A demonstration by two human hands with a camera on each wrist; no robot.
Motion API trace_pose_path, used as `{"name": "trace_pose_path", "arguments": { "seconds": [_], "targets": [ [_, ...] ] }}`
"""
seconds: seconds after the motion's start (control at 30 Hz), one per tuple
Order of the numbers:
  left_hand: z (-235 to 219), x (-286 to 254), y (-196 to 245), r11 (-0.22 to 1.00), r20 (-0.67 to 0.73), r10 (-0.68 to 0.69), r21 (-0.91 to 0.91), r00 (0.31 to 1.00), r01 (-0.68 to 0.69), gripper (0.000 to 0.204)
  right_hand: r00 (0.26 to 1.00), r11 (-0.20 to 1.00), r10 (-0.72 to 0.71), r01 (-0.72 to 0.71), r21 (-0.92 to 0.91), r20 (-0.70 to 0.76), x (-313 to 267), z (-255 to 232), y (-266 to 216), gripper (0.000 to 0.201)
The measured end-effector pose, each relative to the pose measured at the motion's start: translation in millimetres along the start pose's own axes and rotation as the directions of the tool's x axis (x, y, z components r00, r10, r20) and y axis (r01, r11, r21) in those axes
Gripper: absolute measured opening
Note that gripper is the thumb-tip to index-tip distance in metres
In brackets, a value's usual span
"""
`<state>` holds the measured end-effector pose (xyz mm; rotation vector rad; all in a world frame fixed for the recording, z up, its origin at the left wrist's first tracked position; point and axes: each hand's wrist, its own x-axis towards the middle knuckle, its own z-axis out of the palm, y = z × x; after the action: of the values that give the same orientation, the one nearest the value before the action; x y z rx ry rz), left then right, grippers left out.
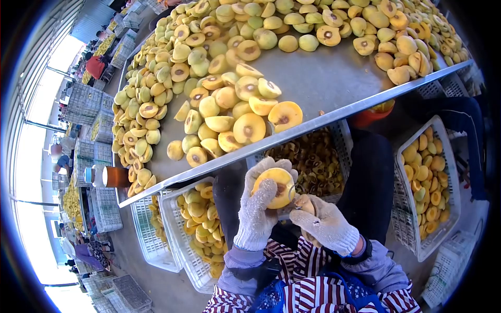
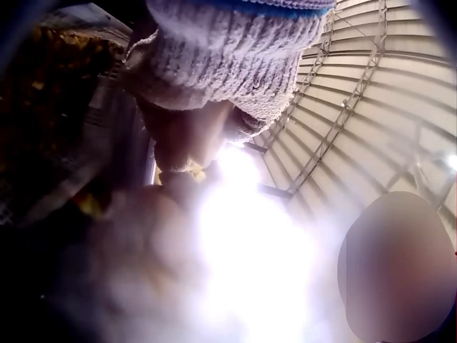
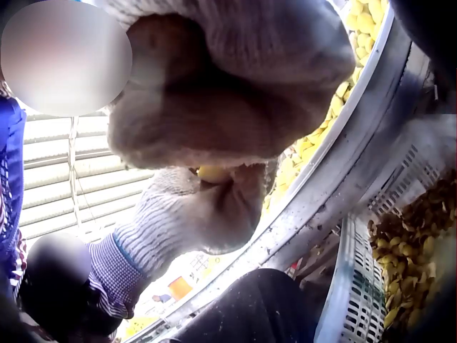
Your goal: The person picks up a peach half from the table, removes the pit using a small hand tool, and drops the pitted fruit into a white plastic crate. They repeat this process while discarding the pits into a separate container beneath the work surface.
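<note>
My left hand (image 1: pixel 254 211), in a pale knitted glove, holds a yellow peach half (image 1: pixel 276 183) with its cut face up and brown centre showing. The thumb lies across the near side of the fruit. Close on the right, my gloved right hand (image 1: pixel 331 225) grips a small pitting tool; its thin curved metal end (image 1: pixel 294 189) is at the peach's edge, and the grip is mostly hidden by the fingers. In the left wrist view, glare covers much of the work below the glove cuff (image 2: pixel 228 57). The right wrist view shows the right glove (image 3: pixel 235 93) above the left one (image 3: pixel 193 214).
A metal table (image 1: pixel 334 78) ahead carries many peach halves (image 1: pixel 249 128), with a raised front edge (image 1: pixel 292 136). Below it stands a crate of brown scraps (image 1: pixel 313 161). Crates of peach halves stand left (image 1: pixel 180 255) and right (image 1: pixel 451 208). An orange container (image 1: pixel 116 177) sits at the table's left corner.
</note>
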<state>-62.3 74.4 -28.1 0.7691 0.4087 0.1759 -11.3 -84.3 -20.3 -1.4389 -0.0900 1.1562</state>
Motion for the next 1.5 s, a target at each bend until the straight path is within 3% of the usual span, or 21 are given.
{"name": "trace_pose_path", "arguments": {
  "seconds": [0.17, 0.3, 0.37, 0.47, 0.57, 0.63, 0.7, 0.77, 0.83, 0.9, 0.97, 1.0, 1.07, 1.1, 1.2, 1.3, 1.37, 1.4, 1.43, 1.47, 1.5],
  "targets": [
    [4, -1, -7, 0.989, -0.002, 0.109, 0.1, 0.994, -0.108, 0.057, 0.995, 0.974, -0.101, 0.102, -0.203, 0.014, 10, 0, 14, 0.05],
    [19, -5, -13, 0.973, -0.036, 0.174, 0.157, 0.984, -0.167, 0.057, 0.986, 0.959, -0.164, 0.163, -0.231, 0.016, 13, 2, 15, 0.036],
    [21, -7, -16, 0.951, -0.01, 0.233, 0.212, 0.972, -0.226, 0.057, 0.985, 0.913, -0.171, 0.152, -0.379, -0.015, 9, 1, 7, 0.049],
    [26, -11, -20, 0.91, 0.014, 0.314, 0.282, 0.949, -0.305, 0.055, 0.989, 0.99, -0.136, 0.138, -0.033, 0.06, 7, 5, 12, 0.043],
    [25, -9, -9, 0.883, 0.086, 0.268, 0.376, 0.96, -0.28, 0.052, 0.973, 0.971, 0.049, -0.1, 0.218, 0.226, 0, 4, -2, 0.036],
    [31, -4, -2, 0.874, 0.079, 0.233, 0.42, 0.969, -0.244, 0.047, 0.956, 0.957, 0.078, -0.151, 0.247, 0.281, 1, -1, 3, 0.033],
    [22, 1, -6, 0.718, 0.146, 0.284, 0.623, 0.948, -0.311, 0.061, 0.936, 0.941, 0.134, -0.223, 0.253, 0.326, 1, -5, -4, 0.032],
    [20, 4, 0, 0.648, 0.191, 0.197, 0.711, 0.962, -0.273, 0.066, 0.908, 0.913, 0.116, -0.257, 0.316, 0.403, 0, -10, -6, 0.036],
    [29, 6, 21, 0.682, 0.193, -0.009, 0.719, 0.981, -0.135, 0.063, 0.88, 0.892, 0.091, -0.28, 0.355, 0.467, -2, -13, -2, 0.043],
    [29, 13, 20, 0.679, 0.257, 0.016, 0.706, 0.966, -0.199, 0.045, 0.854, 0.884, 0.055, -0.283, 0.372, 0.518, -3, -15, -1, 0.053],
    [33, 13, 20, 0.626, 0.3, 0.07, 0.73, 0.951, -0.276, 0.034, 0.807, 0.836, -0.046, -0.292, 0.465, 0.589, -4, -17, 5, 0.06],
    [34, 17, 18, 0.52, 0.41, 0.16, 0.738, 0.898, -0.43, 0.04, 0.783, 0.805, -0.102, -0.298, 0.513, 0.614, -3, -18, 9, 0.063],
    [33, 25, 13, 0.261, 0.622, 0.29, 0.68, 0.728, -0.685, 0.054, 0.716, 0.626, -0.179, -0.446, 0.64, 0.675, -2, -18, 20, 0.063],
    [35, 23, 13, 0.325, 0.585, 0.26, 0.696, 0.768, -0.64, 0.052, 0.682, 0.524, -0.224, -0.518, 0.676, 0.696, -2, -18, 23, 0.063],
    [30, 26, 6, 0.294, 0.623, 0.292, 0.664, 0.726, -0.687, 0.055, 0.662, 0.39, -0.227, -0.61, 0.69, 0.714, -4, -20, 21, 0.06],
    [32, 22, -10, 0.424, 0.564, 0.403, 0.583, 0.721, -0.693, 0.059, 0.628, 0.223, -0.196, -0.719, 0.658, 0.753, -9, -21, 19, 0.058],
    [39, 14, -9, 0.843, 0.378, 0.181, 0.417, 0.908, -0.341, 0.056, 0.593, 0.173, -0.339, -0.724, 0.668, 0.731, -3, -17, 37, 0.055],
    [45, 10, -7, 0.954, 0.313, 0.028, 0.275, 0.949, -0.119, 0.054, 0.579, 0.223, -0.384, -0.698, 0.68, 0.72, -3, -16, 39, 0.052],
    [49, 6, -6, 0.971, 0.245, -0.024, 0.235, 0.969, -0.035, 0.062, 0.563, 0.27, -0.428, -0.667, 0.695, 0.707, -3, -14, 40, 0.05],
    [55, 5, -6, 0.977, 0.066, -0.213, 0.028, 0.975, 0.211, 0.063, 0.553, 0.379, -0.449, -0.594, 0.71, 0.702, -7, -12, 37, 0.048],
    [53, 8, -9, 0.979, 0.01, -0.202, -0.021, 0.979, 0.202, 0.063, 0.536, 0.482, -0.468, -0.513, 0.711, 0.703, -9, -10, 33, 0.045]
  ]
}}
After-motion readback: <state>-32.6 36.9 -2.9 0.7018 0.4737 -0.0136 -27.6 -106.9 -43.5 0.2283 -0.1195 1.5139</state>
